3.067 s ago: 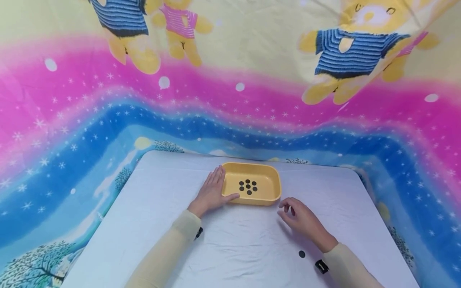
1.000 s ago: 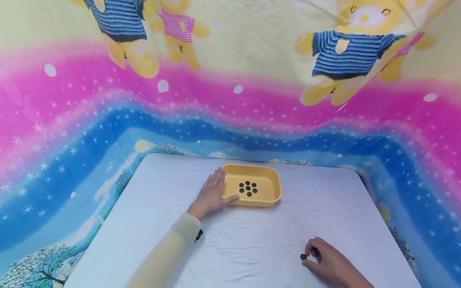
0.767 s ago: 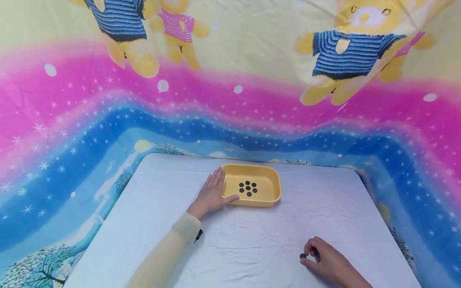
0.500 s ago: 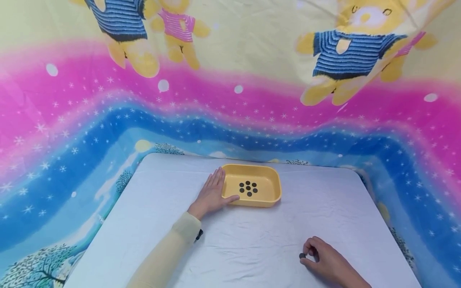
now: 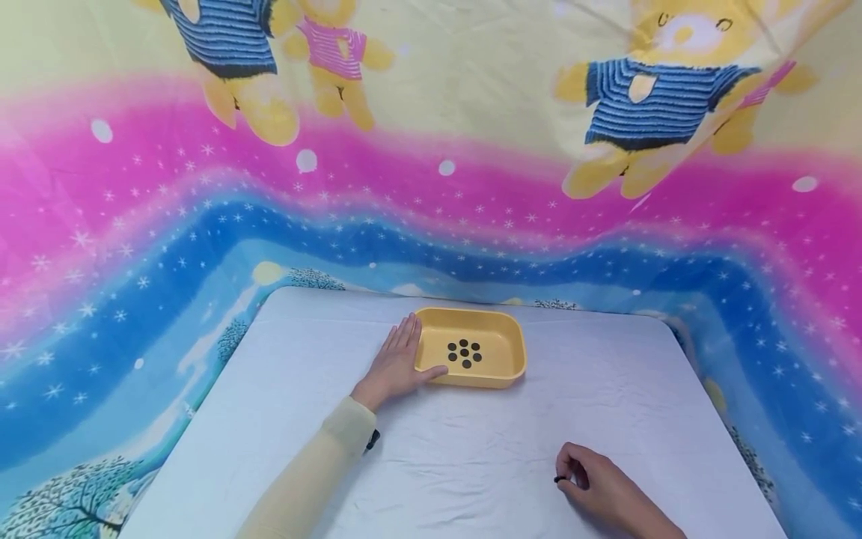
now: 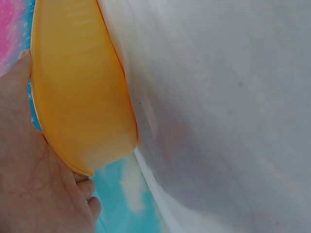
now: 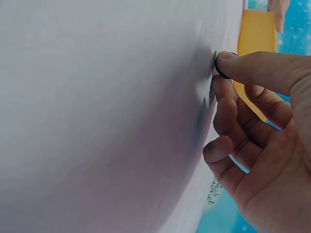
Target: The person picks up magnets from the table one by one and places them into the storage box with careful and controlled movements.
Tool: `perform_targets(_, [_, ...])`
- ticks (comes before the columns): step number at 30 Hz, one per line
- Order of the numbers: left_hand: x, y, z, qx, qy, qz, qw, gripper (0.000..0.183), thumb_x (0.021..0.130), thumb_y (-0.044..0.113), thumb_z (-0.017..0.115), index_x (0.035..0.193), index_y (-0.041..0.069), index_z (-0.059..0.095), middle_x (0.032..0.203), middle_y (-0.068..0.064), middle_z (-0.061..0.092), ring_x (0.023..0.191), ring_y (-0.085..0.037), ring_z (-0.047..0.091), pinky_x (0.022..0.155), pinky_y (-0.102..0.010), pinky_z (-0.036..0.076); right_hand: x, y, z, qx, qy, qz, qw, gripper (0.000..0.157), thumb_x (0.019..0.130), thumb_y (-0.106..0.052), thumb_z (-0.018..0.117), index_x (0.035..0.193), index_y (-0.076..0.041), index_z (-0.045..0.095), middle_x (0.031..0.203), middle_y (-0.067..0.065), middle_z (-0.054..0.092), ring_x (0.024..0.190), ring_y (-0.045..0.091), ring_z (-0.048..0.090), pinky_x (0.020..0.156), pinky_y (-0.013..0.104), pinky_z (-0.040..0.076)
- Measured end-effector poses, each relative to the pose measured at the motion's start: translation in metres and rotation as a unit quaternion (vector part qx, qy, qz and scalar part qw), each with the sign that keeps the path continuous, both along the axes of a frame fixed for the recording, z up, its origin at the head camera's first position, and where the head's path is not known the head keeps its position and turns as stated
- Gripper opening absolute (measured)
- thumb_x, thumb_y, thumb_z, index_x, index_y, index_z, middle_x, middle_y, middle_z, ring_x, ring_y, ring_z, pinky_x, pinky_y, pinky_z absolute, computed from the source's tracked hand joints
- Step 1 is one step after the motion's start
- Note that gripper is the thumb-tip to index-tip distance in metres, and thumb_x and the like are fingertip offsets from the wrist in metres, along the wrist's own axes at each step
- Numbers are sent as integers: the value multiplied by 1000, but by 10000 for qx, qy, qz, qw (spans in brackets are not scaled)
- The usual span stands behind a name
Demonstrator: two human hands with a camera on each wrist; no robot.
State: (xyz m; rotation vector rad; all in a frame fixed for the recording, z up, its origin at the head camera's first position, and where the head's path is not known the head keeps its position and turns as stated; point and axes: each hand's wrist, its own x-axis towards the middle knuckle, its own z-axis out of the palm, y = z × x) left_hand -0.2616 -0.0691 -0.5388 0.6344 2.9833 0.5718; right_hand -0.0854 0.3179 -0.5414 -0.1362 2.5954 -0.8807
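Observation:
My left hand (image 5: 393, 367) lies along the left end of a yellow rectangular tray (image 5: 512, 333), fingers straight at its rim and thumb stretched over the near rim. In the left wrist view the hand touches the rim of the tray (image 6: 82, 87). Several small dark round spots (image 5: 465, 352), much like flat discs, form a flower-like cluster on the tray floor. Toward the front right of the table, my right hand (image 5: 595, 483) pinches a small black disc (image 5: 559, 479) between thumb and forefinger. In the right wrist view the thumb partly hides the disc (image 7: 221, 73), close over the cloth.
A white cloth (image 5: 465, 457) with slight wrinkles covers the table. A printed curtain (image 5: 431, 209) with bears and snowflakes stands around its back and sides. The tray sits near the back edge.
My right hand moved from beside the tray toward the front right and took hold of the disc lying there. Lately it shifted slightly left with it. The left hand stayed put.

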Motion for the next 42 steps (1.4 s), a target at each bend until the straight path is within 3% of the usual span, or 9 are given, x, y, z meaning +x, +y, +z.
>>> perform_targets(9, [0, 0, 0, 65, -150, 37, 9999, 123, 94, 87, 47, 172, 5, -1, 177, -7, -16, 165, -23, -11, 133, -42, -4, -7, -5, 2, -165, 660, 253, 9974, 23, 94, -12, 83, 98, -20, 62, 83, -6, 58, 71, 6, 51, 60, 25, 46])
perform_targets(13, [0, 0, 0, 26, -114, 78, 9999, 124, 93, 89, 45, 172, 5, -1, 177, -7, -16, 165, -22, -11, 133, -40, -5, -16, -9, 3, -275, 1088, 345, 9931, 22, 95, -10, 82, 99, -21, 63, 85, -9, 59, 72, 4, 52, 62, 24, 47])
perform_targets(22, [0, 1, 0, 119, -149, 61, 9998, 121, 96, 82, 54, 172, 4, -1, 177, -8, -15, 165, -23, -11, 133, -41, -5, -40, -20, 8, -396, 1878, 429, 9805, 26, 95, -1, 80, 99, -21, 64, 91, -12, 63, 76, 2, 53, 65, 23, 49])
perform_targets(29, [0, 1, 0, 122, -127, 59, 9998, 121, 96, 81, 54, 172, 4, -1, 178, -8, -14, 165, -23, -10, 133, -41, -5, -58, -29, 17, -440, 2149, 325, 9751, 29, 93, 3, 80, 99, -21, 64, 90, -11, 63, 74, 5, 53, 64, 24, 49])
perform_targets(34, [0, 1, 1, 68, -97, 61, 9999, 122, 95, 85, 51, 172, 4, -1, 179, -11, -10, 165, -23, -10, 133, -41, -4, -70, -35, 25, -685, 2515, 386, 9647, 27, 94, -1, 82, 100, -21, 65, 90, -12, 64, 71, 5, 51, 61, 24, 46])
perform_targets(42, [0, 1, 1, 55, -135, 76, 9999, 123, 95, 86, 49, 172, 6, -3, 177, -7, -15, 165, -22, -11, 132, -40, -5, -97, -46, 36, -788, 2760, 470, 9568, 23, 95, -6, 82, 102, -21, 65, 90, -12, 65, 72, 8, 51, 61, 24, 46])
